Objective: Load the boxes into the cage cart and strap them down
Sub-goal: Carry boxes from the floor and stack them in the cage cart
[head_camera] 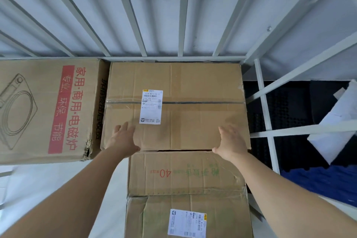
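Note:
A taped brown box [193,87] with a white shipping label lies flat inside the white cage cart [173,58], up against the cart's back bars. My left hand [123,137] rests flat on its near left corner, and my right hand [230,141] lies flat on its near right corner with the thumb at the front edge. Under and in front of it sits another brown box [183,177] with green print and a red "40". To the left a larger box [44,110] with red Chinese print and a cooker drawing stands beside it.
The cart's right side bars [264,106] stand just right of the top box. Beyond them lie black mats [289,114], a white sheet [336,121] and blue material [318,181]. The large left box has a torn near corner [87,150].

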{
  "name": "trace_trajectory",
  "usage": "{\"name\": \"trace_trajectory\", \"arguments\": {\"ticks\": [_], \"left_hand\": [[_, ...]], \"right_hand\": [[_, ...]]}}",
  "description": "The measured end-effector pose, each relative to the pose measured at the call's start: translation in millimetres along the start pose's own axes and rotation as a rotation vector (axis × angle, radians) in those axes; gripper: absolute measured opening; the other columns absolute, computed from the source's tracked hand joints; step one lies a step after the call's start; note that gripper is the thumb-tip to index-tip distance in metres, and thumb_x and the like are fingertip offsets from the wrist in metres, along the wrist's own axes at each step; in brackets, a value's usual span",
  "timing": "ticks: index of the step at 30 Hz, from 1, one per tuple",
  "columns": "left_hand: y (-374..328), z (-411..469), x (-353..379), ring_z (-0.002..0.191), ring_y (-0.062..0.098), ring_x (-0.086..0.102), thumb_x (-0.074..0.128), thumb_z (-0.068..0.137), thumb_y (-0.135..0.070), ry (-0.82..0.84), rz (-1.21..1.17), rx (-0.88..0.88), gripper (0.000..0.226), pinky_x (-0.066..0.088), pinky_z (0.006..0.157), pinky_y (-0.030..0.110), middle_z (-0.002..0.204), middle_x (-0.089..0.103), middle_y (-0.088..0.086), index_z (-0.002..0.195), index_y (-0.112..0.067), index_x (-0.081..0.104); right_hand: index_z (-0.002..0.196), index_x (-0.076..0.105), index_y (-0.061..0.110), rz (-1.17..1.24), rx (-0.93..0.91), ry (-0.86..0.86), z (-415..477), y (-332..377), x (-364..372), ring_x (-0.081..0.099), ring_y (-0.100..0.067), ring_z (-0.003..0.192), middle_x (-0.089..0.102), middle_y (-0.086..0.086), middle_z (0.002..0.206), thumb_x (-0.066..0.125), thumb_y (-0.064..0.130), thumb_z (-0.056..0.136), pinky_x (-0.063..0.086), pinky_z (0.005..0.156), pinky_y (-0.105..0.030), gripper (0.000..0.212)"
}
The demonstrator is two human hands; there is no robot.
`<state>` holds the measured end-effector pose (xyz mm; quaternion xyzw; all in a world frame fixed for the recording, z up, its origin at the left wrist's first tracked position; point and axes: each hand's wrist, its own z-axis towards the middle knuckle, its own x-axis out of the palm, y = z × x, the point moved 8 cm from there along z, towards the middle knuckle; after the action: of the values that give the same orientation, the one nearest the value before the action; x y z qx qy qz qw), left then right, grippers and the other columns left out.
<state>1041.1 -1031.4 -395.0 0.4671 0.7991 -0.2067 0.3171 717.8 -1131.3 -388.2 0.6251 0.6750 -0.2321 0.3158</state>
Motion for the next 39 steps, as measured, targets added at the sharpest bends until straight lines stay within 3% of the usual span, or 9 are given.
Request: {"name": "trace_trajectory", "arguments": {"ticks": [4, 7, 10, 16, 24, 30, 36, 37, 39], "left_hand": [[-19, -48, -23, 0.141, 0.023, 0.022, 0.063, 0.089, -0.031, -0.107, 0.069, 0.041, 0.065, 0.034, 0.110, 0.036, 0.150, 0.031, 0.000, 0.144, -0.017, 0.032], [-33, -90, -46, 0.138, 0.020, 0.028, 0.061, 0.090, -0.026, -0.168, 0.074, 0.072, 0.057, 0.037, 0.106, 0.034, 0.146, 0.036, -0.001, 0.141, -0.017, 0.036], [-51, -129, -72, 0.137, 0.016, 0.029, 0.060, 0.090, -0.023, -0.251, 0.138, 0.138, 0.053, 0.040, 0.100, 0.032, 0.143, 0.037, -0.005, 0.138, -0.019, 0.039], [-99, -209, -121, 0.134, 0.016, 0.033, 0.060, 0.089, -0.023, -0.451, 0.299, 0.361, 0.053, 0.036, 0.103, 0.030, 0.143, 0.040, -0.005, 0.138, -0.022, 0.039], [-157, -358, -170, 0.125, 0.020, 0.041, 0.055, 0.094, -0.024, -0.647, 0.377, 0.647, 0.039, 0.036, 0.099, 0.030, 0.133, 0.048, -0.003, 0.131, -0.022, 0.045], [-204, -474, -173, 0.130, 0.019, 0.038, 0.056, 0.093, -0.030, -0.772, 0.387, 0.889, 0.047, 0.033, 0.105, 0.032, 0.137, 0.045, -0.004, 0.137, -0.023, 0.040], [-249, -605, -138, 0.132, 0.022, 0.041, 0.061, 0.089, -0.029, -0.883, 0.394, 1.125, 0.055, 0.034, 0.106, 0.036, 0.139, 0.048, -0.001, 0.140, -0.020, 0.043], [-255, -628, -129, 0.127, 0.023, 0.047, 0.069, 0.083, -0.031, -0.899, 0.399, 1.168, 0.059, 0.040, 0.102, 0.038, 0.134, 0.053, 0.000, 0.137, -0.019, 0.049], [-266, -671, -106, 0.103, 0.027, 0.064, 0.089, 0.056, -0.030, -0.918, 0.440, 1.260, 0.065, 0.054, 0.080, 0.040, 0.109, 0.067, 0.002, 0.115, -0.015, 0.067]], "right_hand": [[0.148, 0.030, 0.015, 0.019, -0.050, -0.092, -51, 6, -15, 0.026, -0.026, 0.142, 0.034, -0.006, 0.151, 0.062, 0.045, 0.090, 0.030, 0.114, -0.038, 0.073], [0.143, 0.037, 0.016, 0.007, -0.070, -0.179, -93, 6, -38, 0.031, -0.026, 0.138, 0.043, -0.003, 0.143, 0.057, 0.049, 0.090, 0.032, 0.111, -0.037, 0.066], [0.145, 0.033, 0.016, 0.015, -0.096, -0.260, -139, 6, -61, 0.028, -0.025, 0.140, 0.040, -0.002, 0.145, 0.055, 0.049, 0.092, 0.027, 0.114, -0.037, 0.066], [0.150, 0.027, 0.017, 0.058, -0.083, -0.450, -241, -6, -110, 0.012, -0.026, 0.149, 0.029, -0.004, 0.154, 0.056, 0.046, 0.093, 0.016, 0.119, -0.039, 0.071], [0.144, 0.040, 0.015, 0.082, 0.093, -0.774, -417, -40, -153, 0.034, -0.027, 0.139, 0.046, -0.006, 0.142, 0.066, 0.043, 0.086, 0.025, 0.116, -0.040, 0.070], [0.117, 0.064, 0.008, 0.144, 0.306, -0.956, -550, -92, -137, 0.062, -0.035, 0.105, 0.065, -0.010, 0.109, 0.090, 0.037, 0.057, 0.051, 0.089, -0.048, 0.071], [0.131, 0.057, 0.007, 0.175, 0.525, -1.119, -695, -146, -90, 0.051, -0.035, 0.125, 0.058, -0.012, 0.126, 0.083, 0.035, 0.070, 0.041, 0.103, -0.047, 0.072], [0.134, 0.055, 0.008, 0.188, 0.556, -1.134, -720, -154, -78, 0.048, -0.034, 0.128, 0.056, -0.011, 0.129, 0.081, 0.035, 0.073, 0.038, 0.106, -0.046, 0.072], [0.139, 0.049, 0.011, 0.223, 0.607, -1.158, -769, -166, -54, 0.041, -0.032, 0.133, 0.051, -0.009, 0.135, 0.075, 0.034, 0.079, 0.031, 0.111, -0.043, 0.069]]}}
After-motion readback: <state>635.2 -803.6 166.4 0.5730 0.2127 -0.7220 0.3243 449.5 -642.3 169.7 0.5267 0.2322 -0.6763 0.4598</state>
